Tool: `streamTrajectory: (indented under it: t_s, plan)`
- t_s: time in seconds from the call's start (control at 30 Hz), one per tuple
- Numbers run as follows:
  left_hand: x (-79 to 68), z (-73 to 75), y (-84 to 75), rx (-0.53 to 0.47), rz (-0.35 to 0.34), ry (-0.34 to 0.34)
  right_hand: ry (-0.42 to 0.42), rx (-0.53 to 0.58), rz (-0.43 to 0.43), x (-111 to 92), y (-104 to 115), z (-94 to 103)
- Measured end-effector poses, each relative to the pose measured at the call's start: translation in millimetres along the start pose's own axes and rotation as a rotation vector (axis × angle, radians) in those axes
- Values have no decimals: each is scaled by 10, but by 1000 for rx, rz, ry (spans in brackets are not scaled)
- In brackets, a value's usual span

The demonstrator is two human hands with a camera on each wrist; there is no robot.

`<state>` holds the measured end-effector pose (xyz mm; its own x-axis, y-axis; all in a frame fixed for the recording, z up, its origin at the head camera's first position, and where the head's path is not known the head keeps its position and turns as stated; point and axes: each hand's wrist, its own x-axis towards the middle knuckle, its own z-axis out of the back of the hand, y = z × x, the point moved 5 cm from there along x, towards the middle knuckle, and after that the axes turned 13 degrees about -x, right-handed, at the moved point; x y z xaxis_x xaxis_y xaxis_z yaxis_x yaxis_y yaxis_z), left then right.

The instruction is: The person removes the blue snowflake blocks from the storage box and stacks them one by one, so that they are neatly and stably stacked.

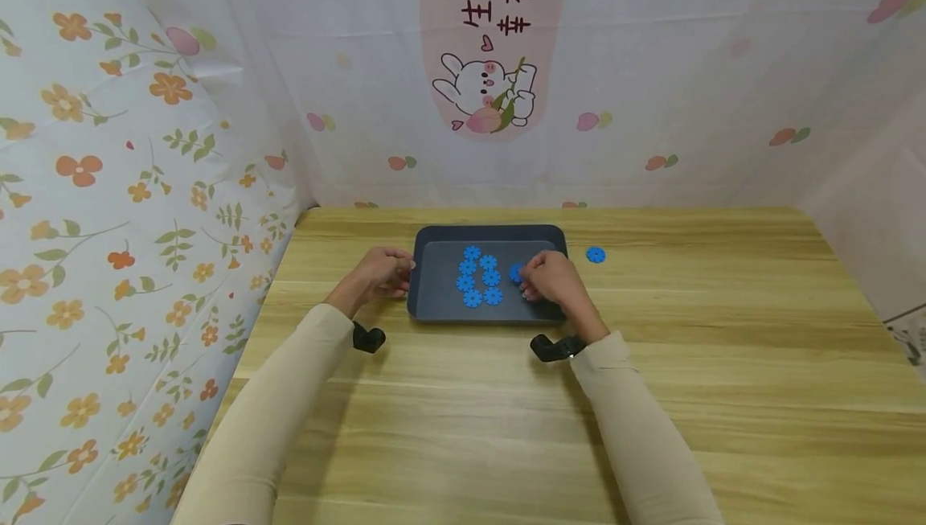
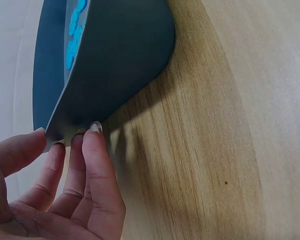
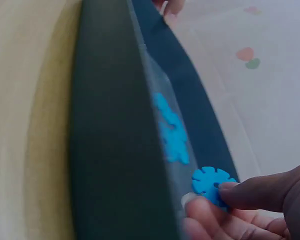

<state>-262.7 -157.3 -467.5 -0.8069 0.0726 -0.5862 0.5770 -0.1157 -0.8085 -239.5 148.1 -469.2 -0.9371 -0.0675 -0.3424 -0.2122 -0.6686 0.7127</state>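
Observation:
A dark grey rectangular tray (image 1: pixel 441 312) stands on the wooden table. Several blue notched discs (image 1: pixel 473 297) lie in its middle, forming two rough columns. My left hand (image 1: pixel 383 272) grips the tray's left rim; in the left wrist view the thumb (image 2: pixel 20 152) is at the rim's inner side and the fingertips touch the outer wall. Over the tray's right part, my right hand (image 1: pixel 553 277) pinches a blue notched disc (image 3: pixel 208 182) between thumb and fingers. Part of that disc is hidden by the thumb in the right wrist view.
One more blue notched disc (image 1: pixel 596 255) lies on the wooden table (image 1: pixel 448 428), just right of the tray. A printed cloth (image 1: pixel 347 67) hangs behind the table's back edge, and a floral cloth (image 1: pixel 145 227) hangs along the left. Each wrist wears a black camera mount (image 1: pixel 553 347).

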Motion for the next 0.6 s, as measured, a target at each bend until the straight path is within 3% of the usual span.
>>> streamTrajectory:
  t_s: [0.2,0.4,0.6]
  plan:
    - [-5,3,-1,-2,-2,-5,-94,125,34,-19,-11,185]
    - [2,4,12,-8,1,-4,-202,281,4,-32,-159,443]
    - [9,14,6,-17,3,4,-353,604,-49,-26,-449,677]
